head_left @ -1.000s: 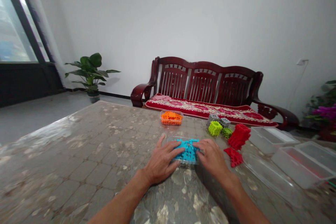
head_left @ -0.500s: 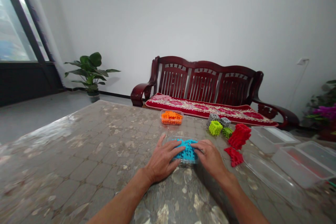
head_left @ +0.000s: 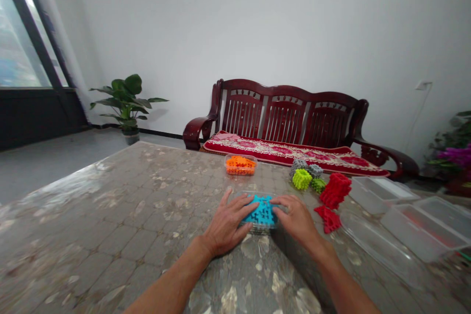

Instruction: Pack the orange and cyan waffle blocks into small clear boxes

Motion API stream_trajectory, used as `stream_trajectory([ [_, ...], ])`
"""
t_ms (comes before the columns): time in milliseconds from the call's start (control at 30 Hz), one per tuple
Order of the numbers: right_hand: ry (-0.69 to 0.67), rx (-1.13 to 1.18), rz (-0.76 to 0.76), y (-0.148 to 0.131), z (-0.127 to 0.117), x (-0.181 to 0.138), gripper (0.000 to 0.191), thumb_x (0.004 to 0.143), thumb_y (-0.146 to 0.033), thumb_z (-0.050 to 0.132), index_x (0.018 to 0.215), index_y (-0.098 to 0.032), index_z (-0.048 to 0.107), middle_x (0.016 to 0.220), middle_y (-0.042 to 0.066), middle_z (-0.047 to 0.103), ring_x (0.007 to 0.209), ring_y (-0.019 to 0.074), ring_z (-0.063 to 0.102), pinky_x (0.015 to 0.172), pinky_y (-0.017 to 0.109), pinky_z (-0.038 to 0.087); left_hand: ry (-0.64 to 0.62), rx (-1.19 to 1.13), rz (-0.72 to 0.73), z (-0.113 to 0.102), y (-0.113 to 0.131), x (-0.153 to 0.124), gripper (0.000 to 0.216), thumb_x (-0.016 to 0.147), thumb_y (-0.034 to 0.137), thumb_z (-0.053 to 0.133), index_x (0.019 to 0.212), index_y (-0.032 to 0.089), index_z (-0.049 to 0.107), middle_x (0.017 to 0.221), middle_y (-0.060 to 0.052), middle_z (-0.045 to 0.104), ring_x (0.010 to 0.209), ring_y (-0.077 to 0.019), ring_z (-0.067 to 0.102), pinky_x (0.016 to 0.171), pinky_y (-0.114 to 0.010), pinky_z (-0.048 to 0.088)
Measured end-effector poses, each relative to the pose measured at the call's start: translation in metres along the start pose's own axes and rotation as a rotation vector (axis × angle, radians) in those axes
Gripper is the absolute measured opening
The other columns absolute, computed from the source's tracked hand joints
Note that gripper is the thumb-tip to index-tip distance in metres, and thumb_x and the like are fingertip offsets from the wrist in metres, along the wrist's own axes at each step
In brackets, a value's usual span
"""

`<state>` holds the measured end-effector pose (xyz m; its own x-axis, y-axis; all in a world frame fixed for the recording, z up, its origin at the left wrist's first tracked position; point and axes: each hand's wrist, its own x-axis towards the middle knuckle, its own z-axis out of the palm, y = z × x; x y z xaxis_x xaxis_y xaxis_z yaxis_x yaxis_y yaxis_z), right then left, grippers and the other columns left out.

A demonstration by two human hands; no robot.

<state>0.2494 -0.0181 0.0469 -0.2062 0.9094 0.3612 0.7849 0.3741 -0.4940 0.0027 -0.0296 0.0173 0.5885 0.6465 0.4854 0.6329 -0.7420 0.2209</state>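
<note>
Blue interlocking plastic pieces [head_left: 263, 211] fill a clear plastic box [head_left: 265, 226] on the table in front of me. My left hand [head_left: 228, 222] lies over the box's left side, its fingers spread and the fingertips on the blue pieces. On the opposite side, my right hand [head_left: 295, 217] touches the right edge of the pieces, with thumb and index finger apart. Parts of the box's two sides are hidden under my hands.
Beyond is a clear box of orange pieces [head_left: 241, 165]. To the right lie grey pieces [head_left: 299, 166], lime-green pieces [head_left: 302, 179], a red block [head_left: 336, 190], a flat red piece [head_left: 328, 219], a clear lid [head_left: 379, 245] and translucent containers [head_left: 412, 230].
My right fingers have drawn back slightly to the right and spread a little, uncovering more of the blue pieces. The left hand and the box have hardly moved.
</note>
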Motion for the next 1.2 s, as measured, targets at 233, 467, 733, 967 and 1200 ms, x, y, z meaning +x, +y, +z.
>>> stream_trajectory([
  [233,0.104,0.058,0.056,0.009,-0.005,0.001,0.029,0.083,-0.025,0.051,0.093,-0.021,0.078,0.102,0.008,0.076,0.102,0.0246,0.065,0.097,0.039,0.047,0.005,0.014,-0.051,0.002,-0.002,-0.001,0.049,0.096,0.036,0.051,0.144,0.028,0.046,0.152,-0.009,0.049,0.142,-0.0266,0.042,0.123,-0.061,0.011],
  [467,0.016,-0.080,0.021,0.000,-0.007,-0.002,0.027,0.086,-0.027,0.054,0.097,-0.024,0.079,0.103,0.004,0.076,0.104,0.0254,0.061,0.095,0.038,0.044,0.144,0.029,-0.106,0.004,0.002,0.000,0.039,0.093,0.032,0.053,0.132,0.026,0.055,0.138,-0.009,0.059,0.131,-0.0253,0.051,0.123,-0.059,0.016],
  [733,-0.017,-0.124,-0.039,-0.005,-0.003,-0.004,0.026,0.086,-0.023,0.055,0.096,-0.027,0.079,0.103,0.003,0.076,0.103,0.0239,0.060,0.094,0.038,0.042,0.223,-0.019,-0.186,0.000,0.012,0.003,0.022,0.088,0.027,0.057,0.109,0.024,0.060,0.109,-0.004,0.068,0.108,-0.0224,0.061,0.122,-0.057,0.015],
  [967,0.062,-0.129,-0.037,-0.007,-0.002,-0.004,0.024,0.084,-0.021,0.058,0.094,-0.027,0.078,0.102,0.004,0.076,0.103,0.0250,0.061,0.095,0.040,0.043,0.288,-0.005,-0.193,-0.001,0.016,0.003,0.016,0.086,0.027,0.060,0.102,0.024,0.061,0.107,-0.003,0.069,0.111,-0.0230,0.061,0.121,-0.056,0.015],
  [1200,0.032,-0.118,-0.117,-0.012,0.001,-0.004,0.028,0.082,-0.021,0.062,0.105,-0.028,0.076,0.115,0.004,0.074,0.115,0.0270,0.057,0.104,0.046,0.041,0.270,0.007,-0.163,0.002,0.016,0.002,0.011,0.087,0.027,0.061,0.097,0.025,0.066,0.104,-0.002,0.073,0.117,-0.0246,0.060,0.123,-0.056,0.013],
])
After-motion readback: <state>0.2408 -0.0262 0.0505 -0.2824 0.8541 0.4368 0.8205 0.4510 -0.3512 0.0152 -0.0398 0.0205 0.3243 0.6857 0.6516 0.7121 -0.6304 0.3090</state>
